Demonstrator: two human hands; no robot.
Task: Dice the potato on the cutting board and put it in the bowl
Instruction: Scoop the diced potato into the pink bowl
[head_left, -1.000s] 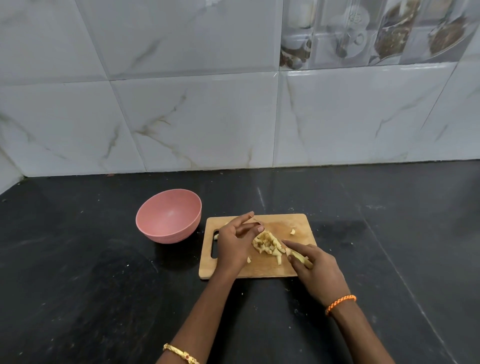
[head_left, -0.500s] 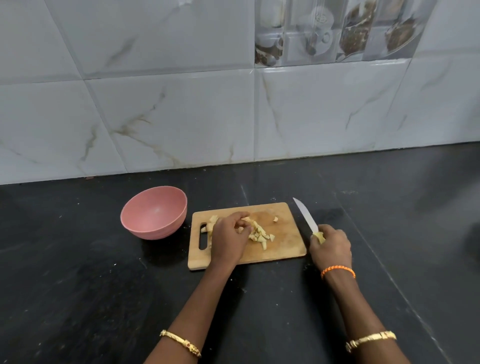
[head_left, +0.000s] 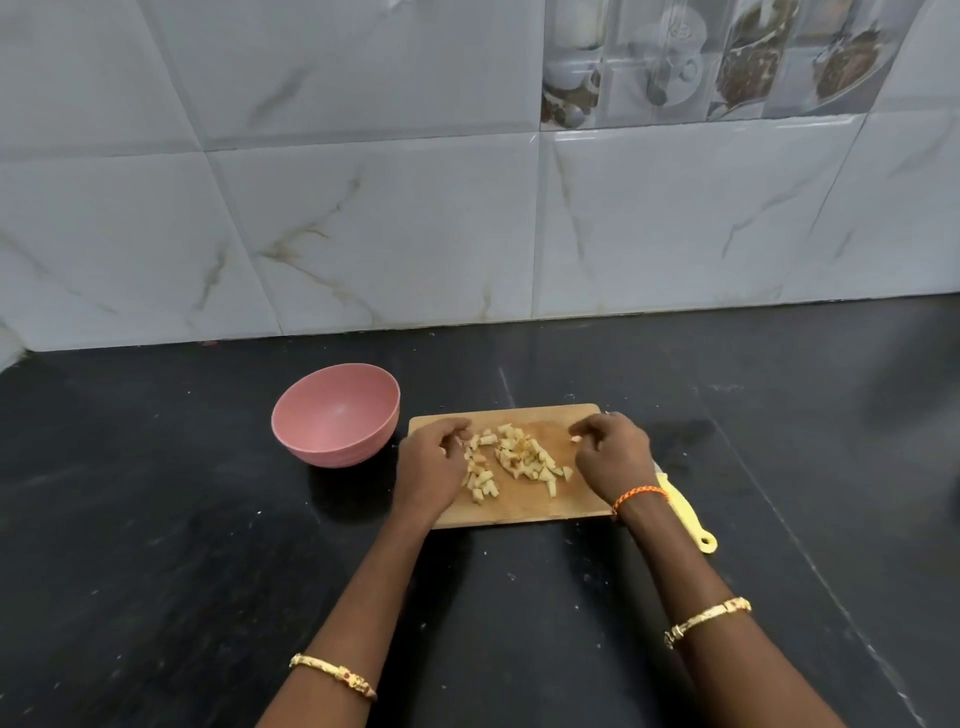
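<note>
Both my hands sit on the board (head_left: 519, 512), left hand (head_left: 428, 467) at its left end, right hand (head_left: 613, 457) at its right end, potato bits (head_left: 511, 460) piled between them. The bowl (head_left: 335, 413) is just left of the board with a thin strip of counter (head_left: 156, 545) between, so that side's tight. The knife (head_left: 685, 514) lies along the board's right edge under my right wrist. Far side up to the wall and the whole near counter are wide open.
</note>
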